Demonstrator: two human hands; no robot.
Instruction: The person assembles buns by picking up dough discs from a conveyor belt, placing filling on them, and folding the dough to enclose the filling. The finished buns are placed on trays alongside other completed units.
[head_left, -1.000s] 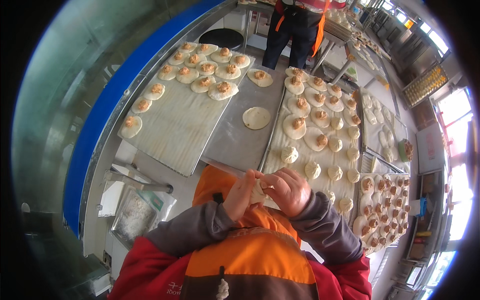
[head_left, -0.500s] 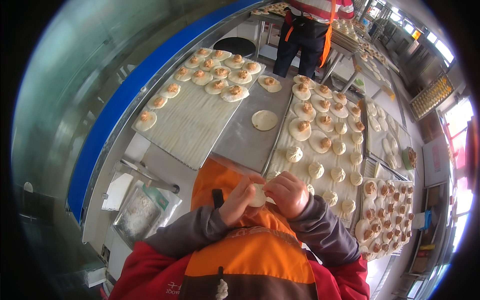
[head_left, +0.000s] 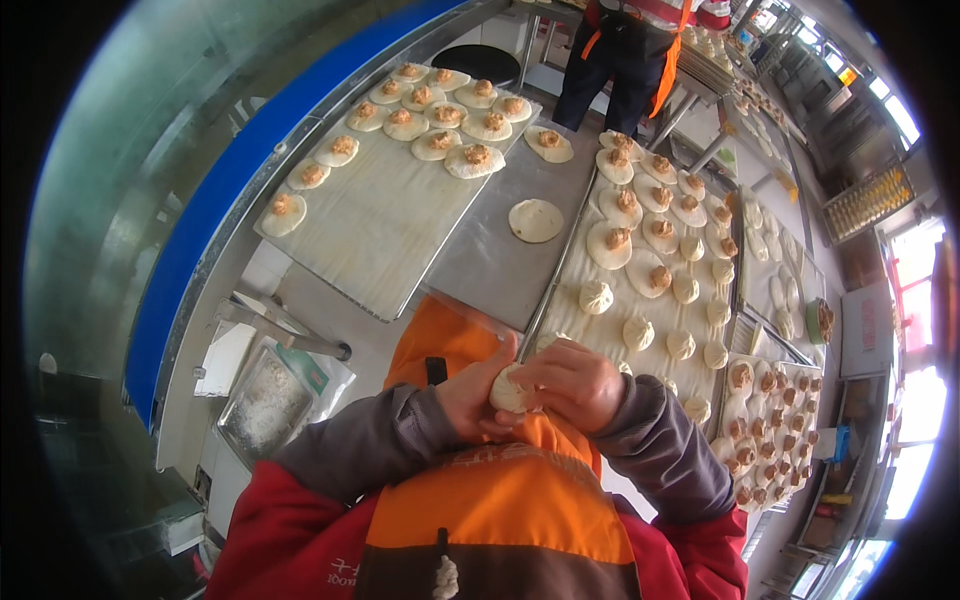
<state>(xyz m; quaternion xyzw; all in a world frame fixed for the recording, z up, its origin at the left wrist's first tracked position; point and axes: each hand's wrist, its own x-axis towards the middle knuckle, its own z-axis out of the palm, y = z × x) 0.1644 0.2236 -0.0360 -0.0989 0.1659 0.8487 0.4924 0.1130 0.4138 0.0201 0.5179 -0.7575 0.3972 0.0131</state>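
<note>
A round bun of pale dough, its top gathered in folds, sits between my two hands in front of the orange apron. My left hand cups it from the left, thumb up along its side. With its fingers curled, my right hand pinches the dough on the bun's right side; the fingertips partly hide it. Just beyond my hands, pleated buns stand in rows on a lined tray. Farther back on that tray lie flat dough rounds topped with brown filling.
On the left, another tray bears filled dough rounds along its far and left sides. A bare dough round and a filled one lie on the metal table between. A flour pan stands lower left. Beyond the table stands a person.
The dough between my hands now looks rounder and more gathered. My right hand has shifted slightly left and lower over it. The whole view has tilted a little.
</note>
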